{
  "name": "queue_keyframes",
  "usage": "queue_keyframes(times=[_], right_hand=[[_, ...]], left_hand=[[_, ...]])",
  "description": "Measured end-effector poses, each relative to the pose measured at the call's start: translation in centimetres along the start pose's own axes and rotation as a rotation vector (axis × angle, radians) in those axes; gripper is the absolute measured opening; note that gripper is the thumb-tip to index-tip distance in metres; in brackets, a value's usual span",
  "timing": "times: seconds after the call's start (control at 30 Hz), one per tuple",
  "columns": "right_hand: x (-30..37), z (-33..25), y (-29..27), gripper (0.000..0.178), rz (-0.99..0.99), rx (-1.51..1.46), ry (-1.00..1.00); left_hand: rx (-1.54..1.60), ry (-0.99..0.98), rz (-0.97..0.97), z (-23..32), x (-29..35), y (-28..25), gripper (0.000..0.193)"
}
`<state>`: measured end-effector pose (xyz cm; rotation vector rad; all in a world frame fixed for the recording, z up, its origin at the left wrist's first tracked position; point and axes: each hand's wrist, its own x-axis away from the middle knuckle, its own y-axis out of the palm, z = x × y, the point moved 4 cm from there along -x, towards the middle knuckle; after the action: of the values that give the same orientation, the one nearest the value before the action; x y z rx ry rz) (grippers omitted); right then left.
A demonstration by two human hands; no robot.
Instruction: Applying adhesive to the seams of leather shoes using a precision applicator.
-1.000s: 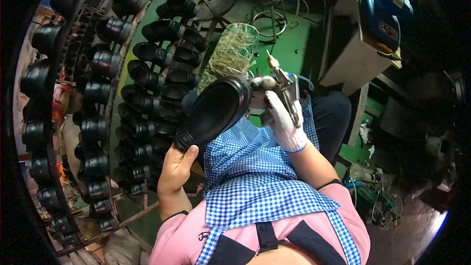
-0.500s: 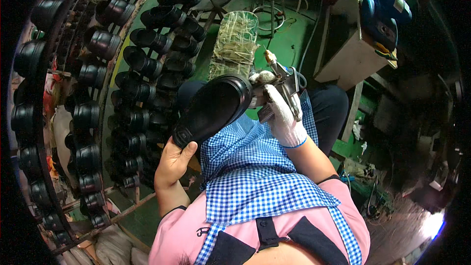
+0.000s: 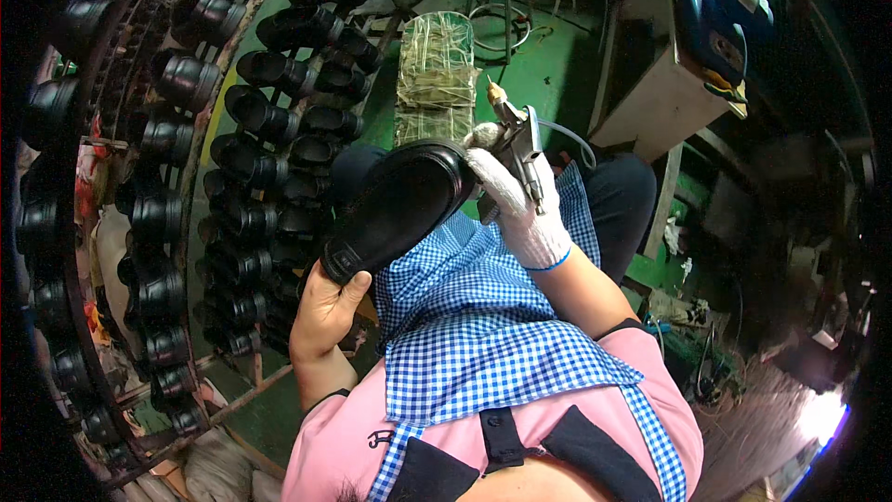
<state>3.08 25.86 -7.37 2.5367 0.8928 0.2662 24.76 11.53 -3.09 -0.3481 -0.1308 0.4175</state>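
Note:
A black shoe (image 3: pixel 400 195) lies slantwise over my lap, its broad dark face turned up. My bare left hand (image 3: pixel 330 307) grips the lower end, thumb on top. At the upper end my right hand (image 3: pixel 530 214), in a white knit glove, has its fingertips against the rim. That same hand holds a metal spray gun (image 3: pixel 525 153) with a brass-coloured tip pointing up and away. A thin hose (image 3: pixel 571 133) curves off beside the gun. The fingers under the shoe are hidden.
Racks of black shoes (image 3: pixel 255 163) fill the left side. A padded block wrapped in worn tape (image 3: pixel 435 79) stands ahead of my lap. At the far right a pale cabinet (image 3: pixel 650 112) carries a blue object (image 3: pixel 711 33). A blue checked apron (image 3: pixel 465 316) covers my lap.
My gloved right hand and the spray gun have shifted slightly left, and the gun has turned a little. The left hand keeps its grip on the shoe. The whole view has shifted slightly.

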Motion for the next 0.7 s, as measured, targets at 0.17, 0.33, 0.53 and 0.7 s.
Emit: queue_keyframes(times=[0.17,0.33,0.53,0.7], right_hand=[[0.3,0.2,-0.9,0.069,-0.021,0.003,0.002],[1.2,0.2,-1.8,0.042,-0.011,-0.101,0.070],[0.5,2.7,-2.5,0.041,0.049,-0.130,0.014],[0.9,3.7,-2.0,0.042,0.053,-0.036,0.051]], left_hand=[[0.052,-0.050,0.004,-0.8,-0.1,0.0,0.042],[0.072,-0.133,-0.040,-1.5,0.0,-0.4,0.051],[0.222,-0.202,-0.025,-2.0,-0.2,-1.0,0.048],[0.254,-0.289,0.032,-5.1,2.7,-3.1,0.040]])
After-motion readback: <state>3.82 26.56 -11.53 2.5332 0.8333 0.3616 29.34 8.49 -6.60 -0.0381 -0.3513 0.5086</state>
